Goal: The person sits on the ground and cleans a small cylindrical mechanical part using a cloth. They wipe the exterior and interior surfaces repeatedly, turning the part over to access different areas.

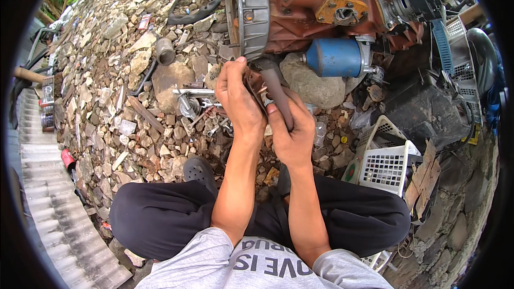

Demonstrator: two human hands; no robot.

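In front of the engine, both my hands are raised close together. My left hand [238,99] is closed on a dark, thin-edged part [251,86] with a reddish-brown inner face, and its thumb side points up toward the engine. Facing it, my right hand [295,131] grips a dark brown, flat strip [278,96], perhaps sandpaper, that stands up past the fingers and is slightly blurred. The strip lies against or just beside the part; I cannot tell whether they touch. My fingers hide much of both things.
A reddish-brown engine [305,10] with a grey bell housing [254,16] and a blue filter canister [334,57] stands ahead, by a large stone [316,83]. Wrenches [198,92] lie on rubble at left. A white plastic basket [383,168] sits at right, near a black box [428,107].
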